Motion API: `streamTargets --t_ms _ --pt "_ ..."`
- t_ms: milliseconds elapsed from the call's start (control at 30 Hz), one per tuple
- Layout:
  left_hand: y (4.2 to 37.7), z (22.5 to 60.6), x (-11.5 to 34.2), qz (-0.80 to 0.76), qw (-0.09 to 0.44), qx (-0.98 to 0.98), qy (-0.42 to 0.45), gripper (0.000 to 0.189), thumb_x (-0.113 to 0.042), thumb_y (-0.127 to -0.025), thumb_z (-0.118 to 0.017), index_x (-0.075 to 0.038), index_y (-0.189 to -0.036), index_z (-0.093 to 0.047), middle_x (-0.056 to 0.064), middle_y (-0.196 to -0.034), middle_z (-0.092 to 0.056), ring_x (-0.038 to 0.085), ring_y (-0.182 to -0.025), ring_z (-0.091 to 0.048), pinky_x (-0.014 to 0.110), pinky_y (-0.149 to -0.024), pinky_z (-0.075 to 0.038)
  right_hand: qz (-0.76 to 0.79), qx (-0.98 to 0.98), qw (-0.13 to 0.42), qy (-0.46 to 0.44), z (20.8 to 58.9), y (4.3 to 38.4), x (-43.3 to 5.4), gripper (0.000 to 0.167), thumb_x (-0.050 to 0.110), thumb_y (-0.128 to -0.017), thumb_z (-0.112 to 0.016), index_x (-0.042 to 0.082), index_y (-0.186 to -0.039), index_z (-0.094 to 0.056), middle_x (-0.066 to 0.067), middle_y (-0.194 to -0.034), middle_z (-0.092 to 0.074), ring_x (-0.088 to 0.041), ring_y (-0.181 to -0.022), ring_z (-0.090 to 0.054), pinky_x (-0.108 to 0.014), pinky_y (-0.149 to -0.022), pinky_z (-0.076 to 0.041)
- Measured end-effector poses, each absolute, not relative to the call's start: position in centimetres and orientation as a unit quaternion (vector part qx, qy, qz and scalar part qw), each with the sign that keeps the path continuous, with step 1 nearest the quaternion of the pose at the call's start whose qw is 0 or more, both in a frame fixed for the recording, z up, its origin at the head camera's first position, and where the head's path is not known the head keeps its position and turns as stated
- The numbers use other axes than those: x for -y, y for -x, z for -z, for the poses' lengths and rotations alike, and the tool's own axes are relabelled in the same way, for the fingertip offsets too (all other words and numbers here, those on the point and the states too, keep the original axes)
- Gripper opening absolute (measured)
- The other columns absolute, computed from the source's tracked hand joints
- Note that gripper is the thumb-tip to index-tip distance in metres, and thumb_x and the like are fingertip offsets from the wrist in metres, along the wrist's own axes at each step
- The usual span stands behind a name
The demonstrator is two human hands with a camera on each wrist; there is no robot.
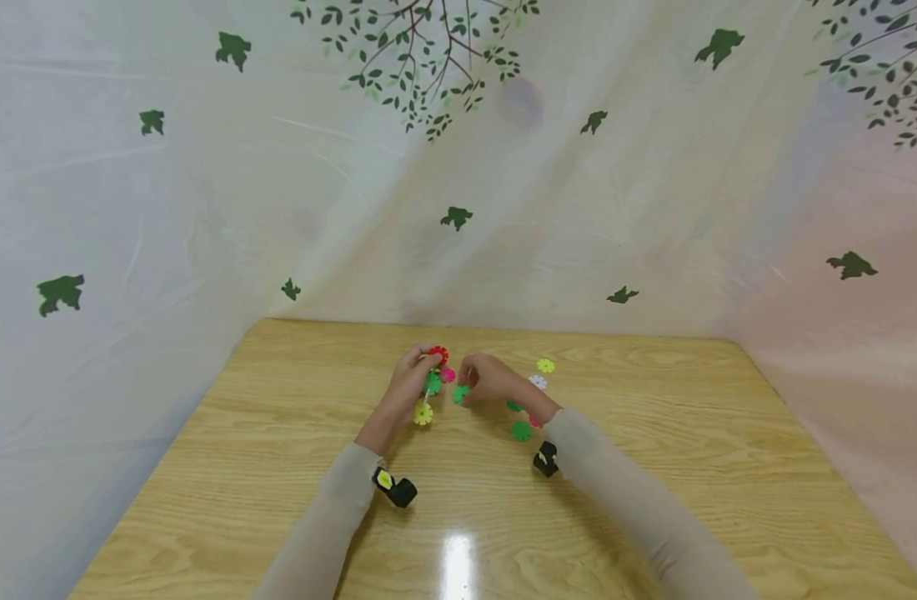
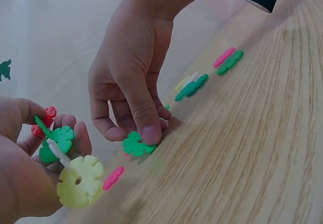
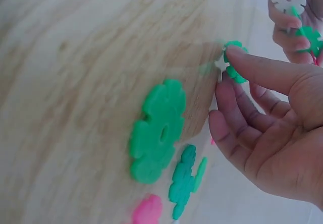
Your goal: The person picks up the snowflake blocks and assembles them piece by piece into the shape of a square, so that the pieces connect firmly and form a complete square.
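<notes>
The left hand [image 1: 406, 387] holds a joined cluster of notched plastic discs above the table. In the left wrist view its yellow disc [image 2: 90, 178] faces outward, joined by an edge-on white disc [image 2: 58, 152] to a green disc [image 2: 61, 138]. A red disc [image 2: 50, 114] shows behind, near the fingers. Just to the right, the right hand [image 1: 496, 379] pinches a single green disc [image 2: 132, 146] between thumb and fingers, low over the tabletop. That disc and the cluster are apart. A pink disc [image 2: 113, 177] is on the table near the cluster.
Loose discs lie around the right wrist: a yellow disc [image 1: 545, 366], a white disc [image 1: 537, 382], a large green disc [image 3: 159, 133], a darker green disc [image 3: 182, 181] and a pink disc [image 3: 148, 210]. Behind the wooden table [image 1: 278, 467] hangs a leaf-printed cloth [image 1: 368, 242].
</notes>
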State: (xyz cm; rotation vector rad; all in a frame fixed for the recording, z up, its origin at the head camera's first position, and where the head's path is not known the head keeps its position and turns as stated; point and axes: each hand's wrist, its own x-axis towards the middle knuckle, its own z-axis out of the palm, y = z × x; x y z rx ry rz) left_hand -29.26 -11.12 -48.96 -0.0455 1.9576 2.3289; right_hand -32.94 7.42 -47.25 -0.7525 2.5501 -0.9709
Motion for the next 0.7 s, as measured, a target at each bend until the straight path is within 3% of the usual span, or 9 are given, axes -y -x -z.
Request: streamTargets --t_ms 133,267,400,533,700 --pt "29.2 49.0 11.2 -0.772 0.057 -0.632 0.008 0.015 -0.020 -0.107 -0.053 -0.006 -0.111 -0.056 0.008 -0.100 -0.063 0.007 -0.066 -0.058 0.021 -0.063 -0.056 0.384 -0.873 0.150 0.261 47.5 32.9 -8.0 0.020 -0.002 -0.084 -0.079 0.000 -0.098 -0.065 -0.010 -0.093 -0.064 -0.017 -0.085 -0.057 -0.026 -0.073 -0.050" --pt "29.2 49.0 11.2 -0.778 0.065 -0.624 0.010 0.012 -0.019 -0.107 -0.052 -0.007 -0.109 -0.054 0.005 -0.095 -0.063 0.006 -0.065 -0.058 0.020 -0.061 -0.055 0.431 -0.857 0.105 0.263 48.0 33.0 -8.5 0.014 -0.001 -0.088 -0.075 -0.002 -0.101 -0.068 -0.012 -0.093 -0.067 -0.016 -0.085 -0.060 -0.025 -0.074 -0.052" --pt "29.1 49.0 11.2 -0.769 0.065 -0.636 0.013 0.013 -0.021 -0.107 -0.053 -0.008 -0.108 -0.055 0.005 -0.090 -0.063 0.006 -0.063 -0.057 0.023 -0.063 -0.057 0.488 -0.834 0.059 0.250 47.9 32.6 -8.7 0.013 0.002 -0.092 -0.073 -0.004 -0.103 -0.069 -0.016 -0.094 -0.070 -0.018 -0.084 -0.065 -0.037 -0.078 -0.060" --pt "29.0 49.0 11.2 -0.763 0.065 -0.643 0.013 0.016 -0.023 -0.107 -0.053 -0.007 -0.109 -0.056 0.007 -0.089 -0.065 0.007 -0.064 -0.059 0.027 -0.067 -0.060 0.547 -0.805 0.039 0.226 47.5 32.2 -8.6 0.013 0.007 -0.094 -0.073 -0.002 -0.103 -0.069 -0.018 -0.094 -0.072 -0.020 -0.083 -0.068 -0.055 -0.082 -0.058" --pt "29.0 48.9 11.1 -0.771 0.070 -0.632 0.018 0.017 -0.023 -0.106 -0.054 -0.006 -0.110 -0.057 0.008 -0.092 -0.065 0.007 -0.064 -0.059 0.028 -0.068 -0.060 0.577 -0.787 0.016 0.219 47.1 31.9 -8.4 0.014 0.010 -0.094 -0.074 0.000 -0.104 -0.070 -0.017 -0.098 -0.073 -0.023 -0.086 -0.069 -0.061 -0.086 -0.056"
